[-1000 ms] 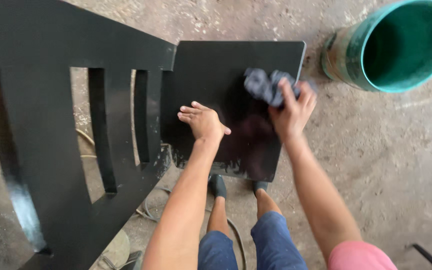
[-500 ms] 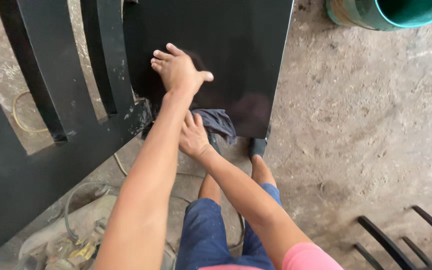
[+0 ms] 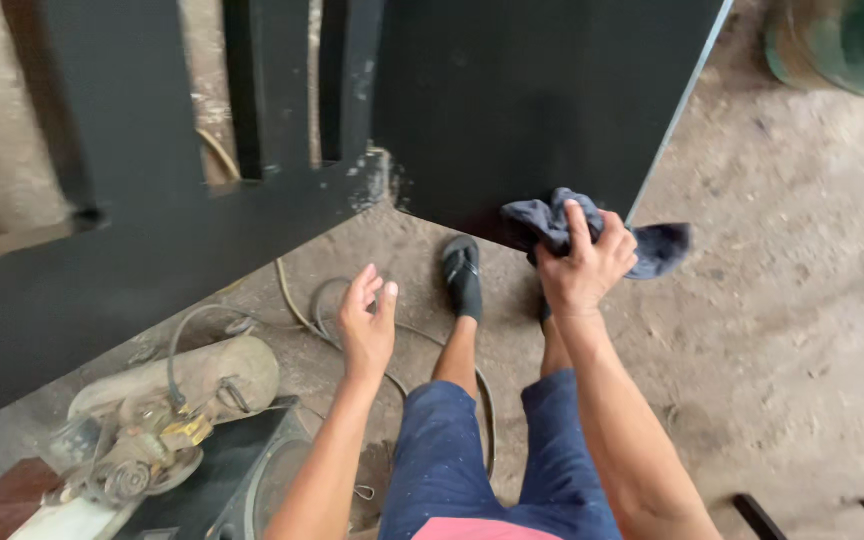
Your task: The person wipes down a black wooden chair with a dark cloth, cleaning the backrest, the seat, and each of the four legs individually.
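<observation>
Right now the right hand (image 3: 584, 265) grips a grey rag (image 3: 562, 222) (against the black panel (image 3: 532, 100)); left hand (image 3: 367, 320) open, empty.

No packages, labels, signs or screens showed anywhere in the view; nothing of that kind lay near the hands.

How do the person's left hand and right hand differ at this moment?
The right hand is closed around a dark grey cloth at the lower edge of the black panel; the left hand is open and holds nothing. The right hand is raised against the panel, whereas the left hand hangs lower, apart from it, above the hose on the floor. Both are bare.
</observation>
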